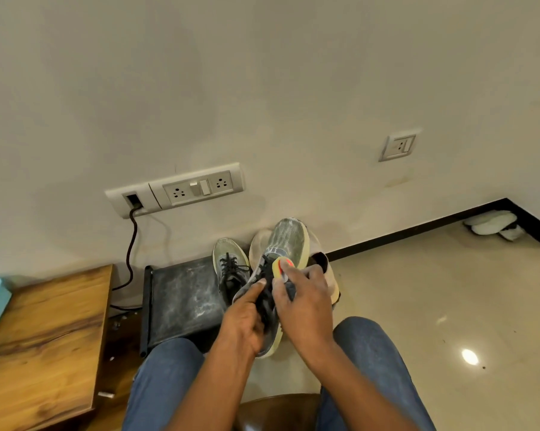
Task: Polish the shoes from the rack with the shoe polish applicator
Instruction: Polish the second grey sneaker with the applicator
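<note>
The left hand (247,318) gripped the raised shoe (281,262) at its heel end, fingers curled round it and the forefinger stretched along the laces; the right hand (302,303) pinched the applicator (281,266), a yellow sponge with an orange-red top, and pressed it on the shoe's upper near the laces. Both forearms rose from the bottom edge and met just below the frame's centre, between knees in blue jeans. The shoe was grey mesh with a pale yellow sole, toe pointing up toward the wall; a matching second shoe (231,269) lay just left of it on a black, scuffed rack (181,303); a pale shoe (327,272) showed behind the right hand. A wooden table (44,337) filled the lower left; a socket strip (181,191) sat on the cream wall (262,88); the glossy floor (449,306) spread lower right.
</note>
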